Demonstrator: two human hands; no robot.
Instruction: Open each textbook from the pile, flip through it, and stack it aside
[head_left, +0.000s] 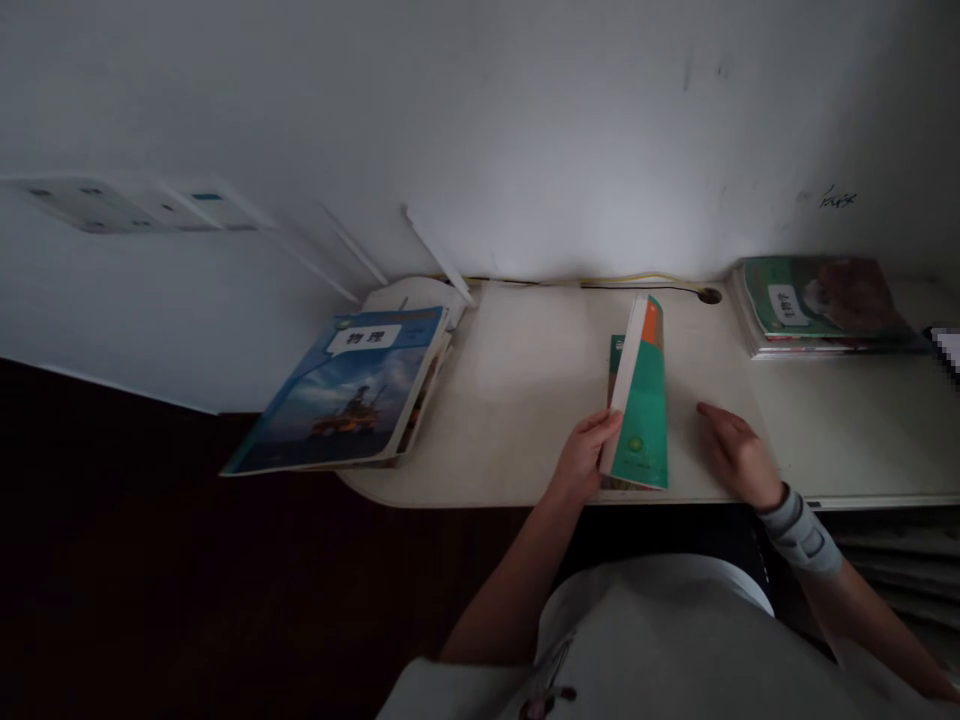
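My left hand [589,455] is closed around the lower left edge of a green book [646,410] with an orange patch near its top. The book stands tilted up over the desk, its pale page edges or spine facing left. Behind it, part of a second dark green cover [616,346] shows; the rest is hidden. A short gap to the right of the book, my right hand [739,460] hovers near the desk's front edge, slightly blurred. Its fingers are loosely bent and apart, touching nothing. A grey wrist band [802,530] wraps that wrist.
On the left of the white desk [517,400], a pile topped by a blue physics textbook [349,390] overhangs the edge. At the back right lies a stack with a green biology textbook [825,295] on top. A cable [637,279] runs along the wall to a round hole [709,296].
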